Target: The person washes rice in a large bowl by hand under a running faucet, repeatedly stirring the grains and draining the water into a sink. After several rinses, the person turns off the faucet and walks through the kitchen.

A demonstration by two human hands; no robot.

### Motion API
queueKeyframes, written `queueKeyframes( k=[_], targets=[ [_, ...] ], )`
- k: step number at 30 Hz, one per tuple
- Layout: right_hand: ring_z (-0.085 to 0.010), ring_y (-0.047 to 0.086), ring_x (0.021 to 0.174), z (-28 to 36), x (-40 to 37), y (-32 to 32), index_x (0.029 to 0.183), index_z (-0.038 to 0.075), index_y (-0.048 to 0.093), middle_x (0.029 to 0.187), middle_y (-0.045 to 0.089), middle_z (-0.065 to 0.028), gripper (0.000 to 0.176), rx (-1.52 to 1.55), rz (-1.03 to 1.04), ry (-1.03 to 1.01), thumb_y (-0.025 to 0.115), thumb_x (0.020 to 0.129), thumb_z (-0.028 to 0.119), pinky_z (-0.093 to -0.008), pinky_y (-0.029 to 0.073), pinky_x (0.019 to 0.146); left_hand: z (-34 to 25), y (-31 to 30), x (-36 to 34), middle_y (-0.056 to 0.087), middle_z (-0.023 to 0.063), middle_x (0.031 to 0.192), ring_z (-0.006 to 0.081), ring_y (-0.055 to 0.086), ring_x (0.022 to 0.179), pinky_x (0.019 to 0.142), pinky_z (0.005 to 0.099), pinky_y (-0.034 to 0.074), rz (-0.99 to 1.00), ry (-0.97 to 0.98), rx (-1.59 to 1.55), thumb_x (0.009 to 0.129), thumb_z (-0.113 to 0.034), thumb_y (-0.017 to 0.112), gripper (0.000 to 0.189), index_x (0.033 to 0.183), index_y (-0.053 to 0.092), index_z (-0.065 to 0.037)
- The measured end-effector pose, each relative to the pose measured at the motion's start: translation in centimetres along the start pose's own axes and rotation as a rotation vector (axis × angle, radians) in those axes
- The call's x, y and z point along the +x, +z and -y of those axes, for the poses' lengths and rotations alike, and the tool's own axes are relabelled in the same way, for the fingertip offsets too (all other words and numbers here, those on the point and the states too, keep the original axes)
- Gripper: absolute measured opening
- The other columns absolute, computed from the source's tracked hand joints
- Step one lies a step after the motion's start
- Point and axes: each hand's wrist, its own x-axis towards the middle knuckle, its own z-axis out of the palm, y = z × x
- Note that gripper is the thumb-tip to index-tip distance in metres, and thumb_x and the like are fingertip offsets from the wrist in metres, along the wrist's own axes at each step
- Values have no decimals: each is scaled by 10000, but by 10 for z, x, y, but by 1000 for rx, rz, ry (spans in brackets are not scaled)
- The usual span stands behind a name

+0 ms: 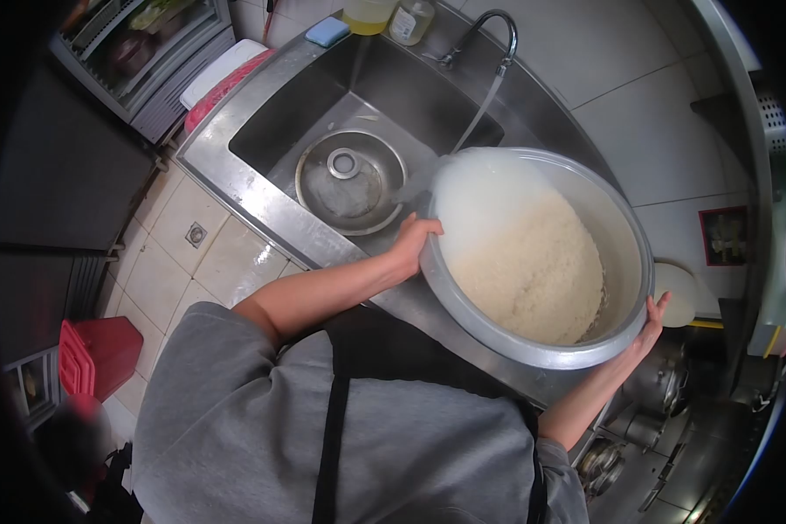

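A large metal pot (624,227) of rice (533,271) and cloudy water (472,196) is tilted toward the sink (279,113). Whitish water spills over its left rim. My left hand (415,244) grips that rim, thumb on top and the other fingers mostly hidden. On the opposite side, my right hand (648,330) holds the pot from outside and below, its fingertips showing past the rim. In the sink sits a round metal bowl (306,179) with a small ring-shaped metal piece (344,163) in it.
A stream of water runs from the curved faucet (508,39) behind the pot. A blue sponge (327,32) and a soap bottle (410,22) stand on the sink's back edge. On the tiled floor at left is a red bin (105,354). Stove equipment (603,467) lies lower right.
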Motion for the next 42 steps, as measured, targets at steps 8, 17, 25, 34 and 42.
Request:
queueKeyframes(
  k=[8,17,25,34,42],
  targets=[
    [-275,533,904,4,10,7,1348,246,217,1044,503,-144,761,-23,10,-5,514,721,-68,-419,463,805,-2,-5,1,420,184,1040,288,495,949,786,442,458,53,-12,-46,603,-58,539,797,1279,123,18],
    [-283,525,936,6,8,19,1342,235,229,1079,491,-151,748,-55,-5,9,527,721,-56,-430,456,816,-1,-9,4,418,187,1034,289,492,948,787,443,456,53,-12,-50,601,-56,541,783,1268,138,24],
    [-297,518,967,5,12,17,1253,243,362,1117,479,-152,629,26,10,24,521,731,-69,-431,453,823,-2,-10,3,423,187,1020,293,492,940,784,442,454,52,-16,-65,597,-63,548,737,1234,188,24],
    [-299,511,968,6,2,43,1237,227,369,1114,476,-146,616,42,-33,25,510,721,-78,-431,451,825,-18,3,-13,470,155,926,268,537,840,718,401,486,-21,-38,-37,613,-49,532,512,1088,352,8],
    [-294,508,963,7,15,39,1247,222,365,1113,469,-146,618,31,11,39,505,721,-71,-432,446,834,-18,2,-7,488,131,857,250,557,764,675,396,495,-54,-79,-66,636,-31,524,517,1108,316,-6]
  ],
)
